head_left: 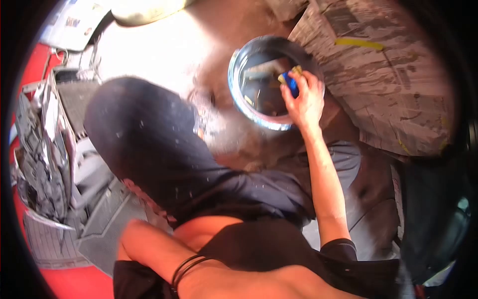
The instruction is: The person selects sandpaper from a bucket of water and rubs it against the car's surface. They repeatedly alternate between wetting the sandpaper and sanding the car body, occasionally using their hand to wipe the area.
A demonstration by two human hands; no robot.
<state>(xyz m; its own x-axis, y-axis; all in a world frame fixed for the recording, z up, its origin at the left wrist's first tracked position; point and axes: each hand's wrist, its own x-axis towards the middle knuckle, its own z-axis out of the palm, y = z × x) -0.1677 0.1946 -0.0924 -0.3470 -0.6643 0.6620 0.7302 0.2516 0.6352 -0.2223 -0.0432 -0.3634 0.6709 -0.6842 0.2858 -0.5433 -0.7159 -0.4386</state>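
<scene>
My right hand (306,99) is closed on a blue and yellow sponge (290,83), its fingers wrapped over the top. It hangs over the right part of a round, dark basin (239,102) holding liquid that reflects light. My left forearm folds back at the elbow at the bottom, with dark bands round the wrist. Very near the camera, the back of my left hand (279,283) shows at the lower edge, and its fingers are out of sight.
A large panel (393,84) with peeling, streaked paint and a yellow strip (359,44) leans at right. Grey and black plastic parts (47,154) are heaped on the left beside red surfaces. My bent knee (134,107) is left of the basin. Bright light washes out the floor (149,52).
</scene>
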